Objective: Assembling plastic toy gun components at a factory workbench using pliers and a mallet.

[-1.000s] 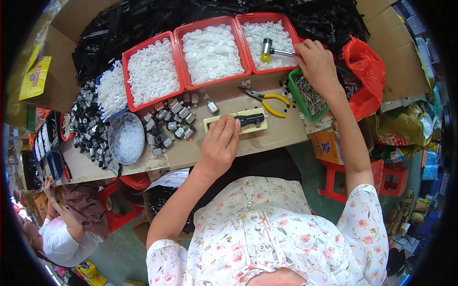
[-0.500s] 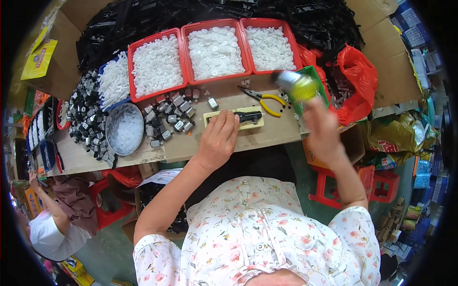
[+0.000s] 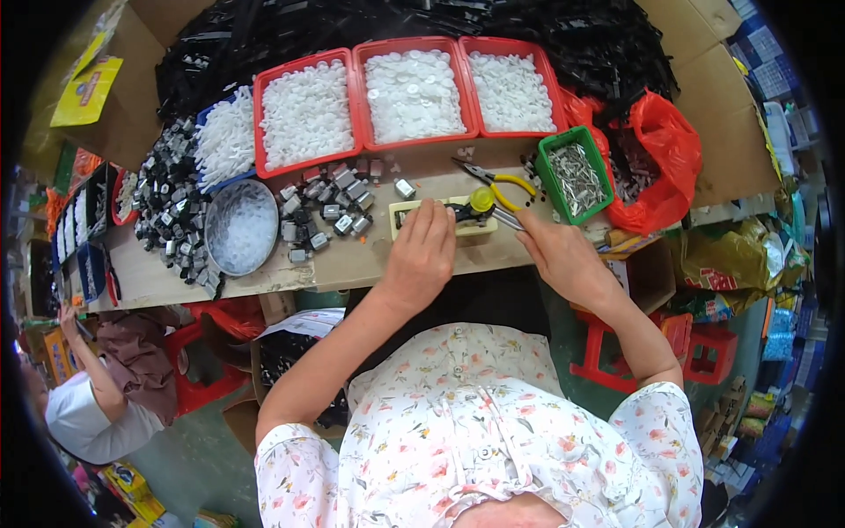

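My right hand (image 3: 570,260) is closed round the handle of a small hammer (image 3: 481,201) with a yellow head. The hammer head is down at the right part of a cream-coloured block (image 3: 478,228) lying near the table's front edge. A long black plastic part sits in the block's recess, partly hidden by the hammer and my fingers. My left hand (image 3: 422,257) presses on the block's left part, its fingers stretched over the black part. Behind the hammer lie pliers (image 3: 515,181) with yellow handles. A green tray (image 3: 545,176) of thin metal pins stands near my right hand.
Three red trays (image 3: 414,143) of small white parts stand at the back, before heaped black parts (image 3: 422,19). Small motors (image 3: 343,204) lie loose at the left, beside a metal bowl (image 3: 276,231). A red bag (image 3: 673,132) stands right. Another person (image 3: 106,400) sits far left.
My right hand has swung the hammer down and leftward, from above the green tray onto the block. My left hand keeps its place on the block. The whole view has shifted slightly.
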Demonstrator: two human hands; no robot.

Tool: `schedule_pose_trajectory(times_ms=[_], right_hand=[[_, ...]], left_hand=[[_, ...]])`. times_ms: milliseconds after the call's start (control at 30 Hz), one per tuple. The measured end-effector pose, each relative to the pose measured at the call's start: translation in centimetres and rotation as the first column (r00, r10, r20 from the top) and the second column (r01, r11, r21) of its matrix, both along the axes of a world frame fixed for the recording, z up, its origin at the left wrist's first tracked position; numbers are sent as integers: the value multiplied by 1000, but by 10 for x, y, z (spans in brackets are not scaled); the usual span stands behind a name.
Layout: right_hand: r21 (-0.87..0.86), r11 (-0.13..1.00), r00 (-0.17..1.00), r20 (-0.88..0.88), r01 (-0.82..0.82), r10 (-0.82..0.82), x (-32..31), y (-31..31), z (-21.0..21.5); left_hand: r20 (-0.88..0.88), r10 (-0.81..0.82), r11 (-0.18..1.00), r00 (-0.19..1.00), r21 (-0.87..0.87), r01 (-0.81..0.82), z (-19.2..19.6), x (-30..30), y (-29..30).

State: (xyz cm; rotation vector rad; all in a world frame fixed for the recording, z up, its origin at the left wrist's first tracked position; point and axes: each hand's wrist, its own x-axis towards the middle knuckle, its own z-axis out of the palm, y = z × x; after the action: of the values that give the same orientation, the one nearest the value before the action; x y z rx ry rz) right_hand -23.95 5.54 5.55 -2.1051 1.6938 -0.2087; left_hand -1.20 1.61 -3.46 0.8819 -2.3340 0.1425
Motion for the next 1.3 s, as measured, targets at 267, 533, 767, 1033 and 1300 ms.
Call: schedule_pose_trajectory(times_ms=[267,533,767,1033,1300], right_hand=[[-419,908,913,363,-18,185,29,-12,47],[-243,952,962,153,-184,225,45,-29,12],[12,983,978,-96,-183,183,34,-32,0],[-49,991,992,11,-127,128,22,-19,-5],[-53,994,996,-13,-91,90,19,-10,-10]], left_hand=[[-3,75,992,997,98,-74,-6,-11,32],[-2,53,998,999,22,-53,-19,-12,30],[-45,34,998,998,52,-32,-22,-6,33],[-157,0,984,988,175,28,-5,13,46],[-193,27,987,981,159,4,6,35,49]])
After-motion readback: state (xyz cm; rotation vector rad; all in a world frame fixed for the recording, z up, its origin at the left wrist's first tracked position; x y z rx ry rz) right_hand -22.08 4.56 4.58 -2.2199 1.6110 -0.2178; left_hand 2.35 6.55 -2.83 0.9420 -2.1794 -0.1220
